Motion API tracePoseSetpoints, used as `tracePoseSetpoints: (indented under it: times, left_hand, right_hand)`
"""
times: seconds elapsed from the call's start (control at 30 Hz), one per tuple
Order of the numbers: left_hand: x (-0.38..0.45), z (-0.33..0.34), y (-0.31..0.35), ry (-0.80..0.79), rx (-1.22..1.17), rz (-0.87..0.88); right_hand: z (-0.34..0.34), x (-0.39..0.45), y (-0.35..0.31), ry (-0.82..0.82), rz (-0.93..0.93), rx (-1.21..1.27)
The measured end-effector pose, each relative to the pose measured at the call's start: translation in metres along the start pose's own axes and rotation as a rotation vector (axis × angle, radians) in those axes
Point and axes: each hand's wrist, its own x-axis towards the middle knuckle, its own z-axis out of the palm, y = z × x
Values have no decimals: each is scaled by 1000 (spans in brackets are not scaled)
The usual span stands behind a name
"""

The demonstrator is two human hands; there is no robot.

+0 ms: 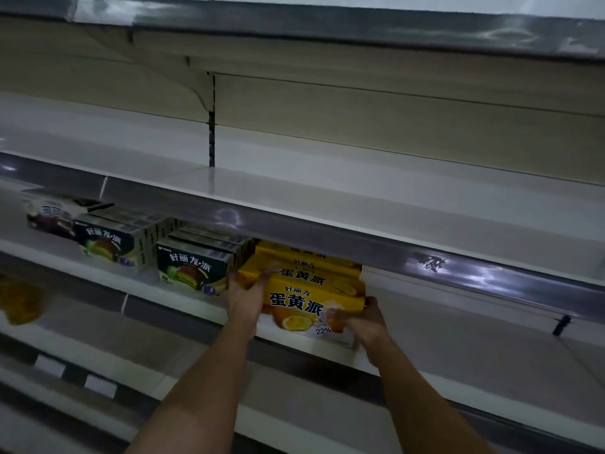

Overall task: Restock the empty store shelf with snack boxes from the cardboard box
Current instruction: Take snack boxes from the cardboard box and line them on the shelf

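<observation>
Currently both hands — left hand [246, 298], right hand [365, 319] — clamp yellow snack boxes [307, 291] at shelf [327, 350] front edge; risk: stack snags overhead lip.

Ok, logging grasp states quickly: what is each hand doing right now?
Left hand: grips the left end of the front yellow snack box.
Right hand: fingers curled round the same box's lower right corner.

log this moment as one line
step: shelving | left hand and right hand: gripping yellow snack boxes | place: middle shelf, beside dark boxes
</observation>
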Motion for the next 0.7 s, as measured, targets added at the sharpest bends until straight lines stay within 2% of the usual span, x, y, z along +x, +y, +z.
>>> tracePoseSetpoints:
  times: [0.33,0.7]
  left_hand:
    - [36,2,-12,-131,135,-87]
    - [47,9,-6,-60,282,-41]
  right_hand:
    - [26,16,-5,118,31,35]
    - [34,43,3,167,40,25]
